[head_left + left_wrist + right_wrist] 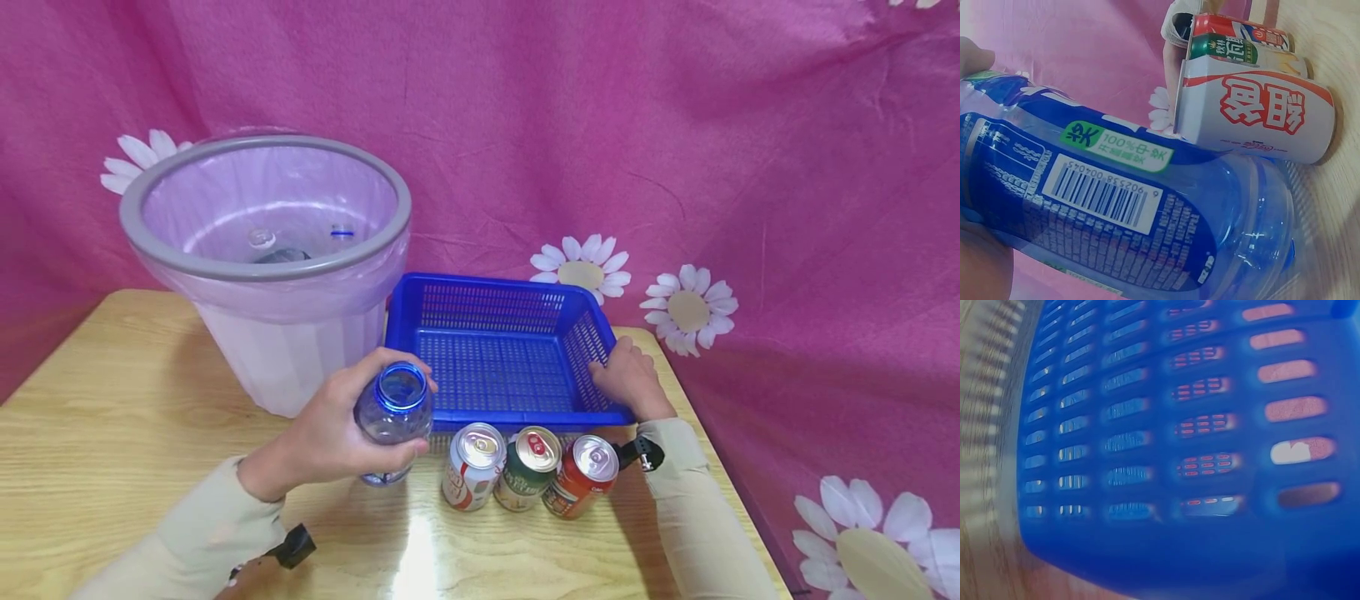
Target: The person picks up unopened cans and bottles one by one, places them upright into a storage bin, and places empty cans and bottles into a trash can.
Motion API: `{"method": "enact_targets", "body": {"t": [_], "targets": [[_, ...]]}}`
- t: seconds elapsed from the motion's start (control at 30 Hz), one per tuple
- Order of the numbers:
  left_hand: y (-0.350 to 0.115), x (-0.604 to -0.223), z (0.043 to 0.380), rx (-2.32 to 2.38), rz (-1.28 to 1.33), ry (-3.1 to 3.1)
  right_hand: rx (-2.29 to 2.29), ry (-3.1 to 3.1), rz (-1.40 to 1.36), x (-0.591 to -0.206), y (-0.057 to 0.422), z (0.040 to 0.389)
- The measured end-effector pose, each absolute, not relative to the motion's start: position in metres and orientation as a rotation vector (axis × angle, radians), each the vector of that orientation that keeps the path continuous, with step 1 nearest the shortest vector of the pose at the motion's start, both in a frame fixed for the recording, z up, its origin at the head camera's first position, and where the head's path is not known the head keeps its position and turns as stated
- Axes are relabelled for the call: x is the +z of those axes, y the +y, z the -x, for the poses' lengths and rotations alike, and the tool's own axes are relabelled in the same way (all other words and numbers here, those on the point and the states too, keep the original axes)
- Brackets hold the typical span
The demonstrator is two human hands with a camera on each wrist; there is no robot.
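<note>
I see the left hand (341, 429), fingers and thumb clamped round an uncapped plastic bottle (393, 429), in front of the lined white bin (292, 358) toward the table's (97, 442) far left corner. My right hand (633, 383) has its fingers clamped on the right rim of the blue plastic basket (517, 417) by the far right corner. A white Coca-Cola can (468, 483), green drink can (517, 485) and red can (570, 492) stand along its near side.
</note>
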State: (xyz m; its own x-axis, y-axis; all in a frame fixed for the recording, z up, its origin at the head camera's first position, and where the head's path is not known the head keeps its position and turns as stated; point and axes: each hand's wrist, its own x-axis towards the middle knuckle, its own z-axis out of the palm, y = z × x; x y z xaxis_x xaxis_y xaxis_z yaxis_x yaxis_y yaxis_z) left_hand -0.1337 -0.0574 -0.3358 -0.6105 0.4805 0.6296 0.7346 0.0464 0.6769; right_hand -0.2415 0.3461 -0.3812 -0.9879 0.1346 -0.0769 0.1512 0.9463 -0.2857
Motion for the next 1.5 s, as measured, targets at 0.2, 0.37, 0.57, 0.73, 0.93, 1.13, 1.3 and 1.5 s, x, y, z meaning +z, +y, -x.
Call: {"method": "enact_targets", "body": {"t": [0.2, 0.37, 0.57, 0.73, 0.93, 1.13, 1.3, 1.5], "targets": [[-0.056, -0.332, 0.131, -1.561, 1.269, -2.078, -0.447, 3.047, -0.227, -0.381, 0.346, 0.242], [-0.055, -0.327, 0.129, -1.553, 1.285, -2.070, -0.452, 3.044, -0.230, -0.382, 0.346, 0.242], [-0.054, -0.322, 0.127, -1.525, 1.288, -2.078, -0.454, 3.035, -0.238, -0.382, 0.345, 0.242], [-0.054, -0.318, 0.126, -1.481, 1.290, -2.079, -0.452, 3.036, -0.238, -0.382, 0.345, 0.241], [-0.053, -0.311, 0.127, -1.419, 1.312, -2.059, -0.461, 3.026, -0.246, -0.382, 0.346, 0.241], [-0.053, -0.305, 0.128, -1.367, 1.338, -2.040, -0.463, 3.022, -0.247, -0.383, 0.346, 0.241], [-0.053, -0.299, 0.130, -1.336, 1.348, -2.032, -0.475, 3.020, -0.245, -0.382, 0.345, 0.241], [-0.052, -0.292, 0.132, -1.297, 1.363, -2.022, -0.478, 3.025, -0.241, -0.381, 0.345, 0.242]]}}
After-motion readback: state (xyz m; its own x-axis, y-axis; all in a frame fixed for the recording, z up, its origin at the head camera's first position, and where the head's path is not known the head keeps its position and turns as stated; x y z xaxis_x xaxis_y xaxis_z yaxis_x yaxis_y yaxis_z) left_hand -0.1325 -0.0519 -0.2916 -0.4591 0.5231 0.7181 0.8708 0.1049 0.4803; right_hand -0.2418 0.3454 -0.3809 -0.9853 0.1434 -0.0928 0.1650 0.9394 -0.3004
